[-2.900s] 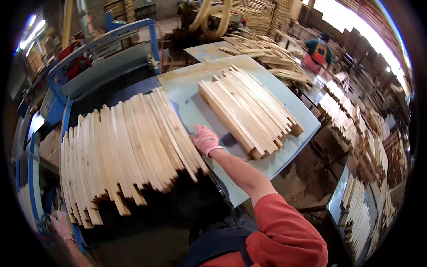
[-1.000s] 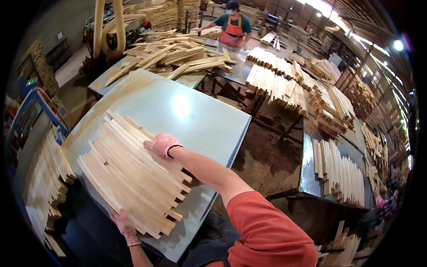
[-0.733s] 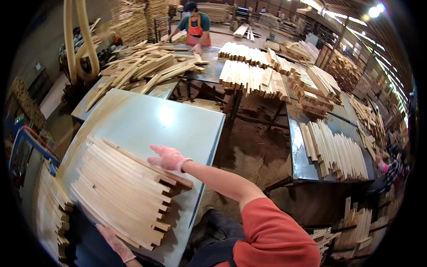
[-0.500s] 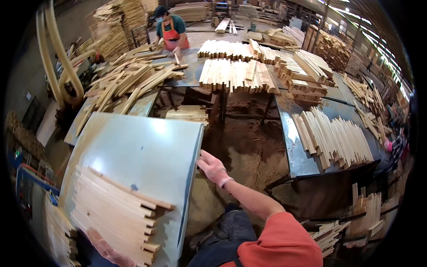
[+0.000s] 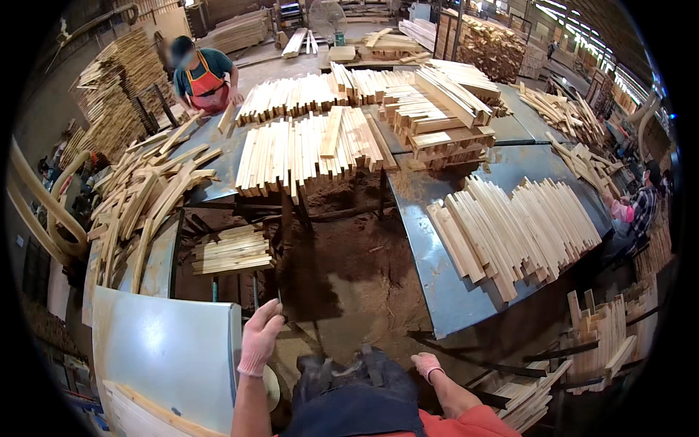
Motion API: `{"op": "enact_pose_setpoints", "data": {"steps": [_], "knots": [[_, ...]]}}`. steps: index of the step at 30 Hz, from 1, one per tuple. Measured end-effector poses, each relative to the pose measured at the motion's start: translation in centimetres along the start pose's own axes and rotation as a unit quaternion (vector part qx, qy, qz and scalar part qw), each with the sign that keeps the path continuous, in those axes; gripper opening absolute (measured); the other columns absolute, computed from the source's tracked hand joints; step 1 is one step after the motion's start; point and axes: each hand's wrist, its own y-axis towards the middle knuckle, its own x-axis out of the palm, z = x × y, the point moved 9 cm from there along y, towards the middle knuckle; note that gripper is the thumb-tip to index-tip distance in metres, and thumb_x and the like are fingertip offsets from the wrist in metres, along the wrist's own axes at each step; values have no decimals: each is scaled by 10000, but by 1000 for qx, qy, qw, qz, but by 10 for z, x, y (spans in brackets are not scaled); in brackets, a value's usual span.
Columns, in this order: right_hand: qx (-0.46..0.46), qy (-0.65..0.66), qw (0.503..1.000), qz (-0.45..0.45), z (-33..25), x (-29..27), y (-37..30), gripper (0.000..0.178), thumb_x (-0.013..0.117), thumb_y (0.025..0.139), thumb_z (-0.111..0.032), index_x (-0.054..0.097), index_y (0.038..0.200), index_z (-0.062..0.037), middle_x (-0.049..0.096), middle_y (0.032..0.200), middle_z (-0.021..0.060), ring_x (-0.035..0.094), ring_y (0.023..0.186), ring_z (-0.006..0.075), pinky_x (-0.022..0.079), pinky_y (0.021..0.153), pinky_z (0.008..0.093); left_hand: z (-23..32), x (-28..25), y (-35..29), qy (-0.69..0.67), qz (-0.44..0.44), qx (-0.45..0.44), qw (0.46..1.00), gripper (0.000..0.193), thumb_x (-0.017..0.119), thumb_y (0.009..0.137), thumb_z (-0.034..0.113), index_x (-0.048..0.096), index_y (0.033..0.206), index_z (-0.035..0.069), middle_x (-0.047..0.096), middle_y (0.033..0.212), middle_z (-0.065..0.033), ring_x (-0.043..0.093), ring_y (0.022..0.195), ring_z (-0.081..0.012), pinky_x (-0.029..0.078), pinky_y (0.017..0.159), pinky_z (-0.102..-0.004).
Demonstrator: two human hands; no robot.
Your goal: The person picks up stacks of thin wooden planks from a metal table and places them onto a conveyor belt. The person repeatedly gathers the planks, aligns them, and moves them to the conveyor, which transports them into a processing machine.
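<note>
My left hand [image 5: 262, 336], in a pale pink knit glove, is raised beside the right edge of the near metal table [image 5: 171, 320]. Its fingers are stretched upward and nothing shows in them. Wooden strips [image 5: 142, 411] lie side by side on that table, cut off by the lower rim of the view. Out to the right of my dark apron, over the floor, my right hand [image 5: 427, 365] hangs low in a matching glove. Its fingers point left, slightly bent, with nothing visible in them.
A row of wooden strips [image 5: 517, 226] covers part of the right metal table [image 5: 429, 291]. More rows [image 5: 306, 149] lie on the far table. Loose offcuts [image 5: 156, 193] heap at the left, near a co-worker [image 5: 204, 76] in an orange apron. A low strip stack [image 5: 233, 251] stands beyond my table.
The view has swung right. My left hand has left the strips and risen beside the table edge; my right hand has moved off that edge to my right side.
</note>
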Motion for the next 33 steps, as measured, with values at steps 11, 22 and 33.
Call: {"op": "enact_pose_setpoints", "data": {"steps": [11,22,33], "knots": [[143,385,911,25,-101,-31,53,112,674,1009,-197,672,987,-87,605,827,16,560,646,123,453,555,287,-8,159,387,218,-46,119,967,608,764,900,340,653,1403,17,735,1309,-201,713,1222,-283,543,1055,-365],[191,351,917,19,-308,-94,148,509,687,1003,-157,593,1471,19,686,939,56,637,746,140,526,645,286,27,268,769,550,-54,-6,833,924,783,829,473,437,1599,97,553,1515,-205,562,1387,-379,454,1170,-456],[38,234,971,2,-517,-143,271,546,717,998,-236,609,1463,29,717,1004,54,632,841,129,531,763,284,9,238,831,-24,-173,-139,975,1071,852,859,156,201,1686,-40,655,1218,-197,674,1000,-214,583,849,-333]]}}
